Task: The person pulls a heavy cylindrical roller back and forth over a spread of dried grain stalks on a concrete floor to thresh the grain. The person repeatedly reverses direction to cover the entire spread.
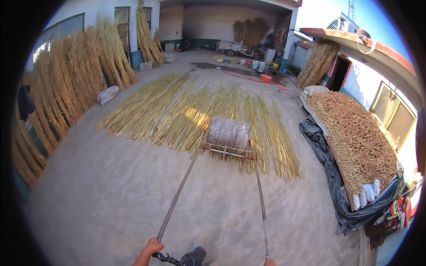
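A heavy cylindrical roller (229,134), grey and worn, rests on a spread layer of long straw-like stalks (177,111). Its frame carries two long poles that run back toward me. My left hand (154,246) is closed round the end of the left pole (176,195). Only the top of my right hand (269,262) shows at the lower edge, closed at the end of the right pole (262,199). A black wrapped piece (165,257) reaches from beside my left hand toward a dark shoe (194,256) below me.
Tall stalk bundles (66,80) lean along the left wall near a white sack (108,95). At right, corn cobs (355,126) cover a raised bed edged with black sheeting (326,164). Farther back are a red basin (266,78), several buckets and a small cart (231,47).
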The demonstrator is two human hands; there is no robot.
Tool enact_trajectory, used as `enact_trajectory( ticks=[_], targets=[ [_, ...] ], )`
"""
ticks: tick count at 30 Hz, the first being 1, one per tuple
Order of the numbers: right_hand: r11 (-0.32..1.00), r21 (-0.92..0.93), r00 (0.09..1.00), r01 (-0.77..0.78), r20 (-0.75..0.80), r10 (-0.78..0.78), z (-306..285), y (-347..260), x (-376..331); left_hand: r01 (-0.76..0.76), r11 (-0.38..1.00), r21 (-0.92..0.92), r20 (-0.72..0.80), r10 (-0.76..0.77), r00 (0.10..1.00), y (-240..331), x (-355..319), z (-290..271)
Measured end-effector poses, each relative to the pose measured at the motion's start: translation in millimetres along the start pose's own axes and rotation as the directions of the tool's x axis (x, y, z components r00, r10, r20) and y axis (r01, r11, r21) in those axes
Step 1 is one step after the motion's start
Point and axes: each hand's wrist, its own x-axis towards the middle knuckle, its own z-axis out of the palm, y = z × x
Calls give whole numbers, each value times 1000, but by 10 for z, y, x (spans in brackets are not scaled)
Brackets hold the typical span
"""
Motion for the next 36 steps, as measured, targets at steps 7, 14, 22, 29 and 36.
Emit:
enact_trajectory(
  ticks=[7, 14, 22, 29, 36],
  targets=[
    [1000, 5, 1000, -29, -4, 29, 249, 377, -776, 8, 1000, 20, 12, -9, 1000, -578, -627, 155],
    [999, 1, 999, -34, -15, 34, 539, 423, -1473, -55, 998, -16, -38, 54, 998, -1446, -881, 208],
    [999, -11, 998, -53, -35, 53, 883, 428, -2279, -36, 998, 55, -28, 38, 999, -2000, -976, -105],
    [998, -19, 998, -55, -37, 54, 1233, 582, -2744, -153, 987, -43, -10, 152, 988, -2476, -1051, -249],
    [1000, 0, 998, -19, -52, 19, 1750, 974, -3100, -390, 915, -108, -233, 358, 904, -3665, -585, 390]
  ],
)
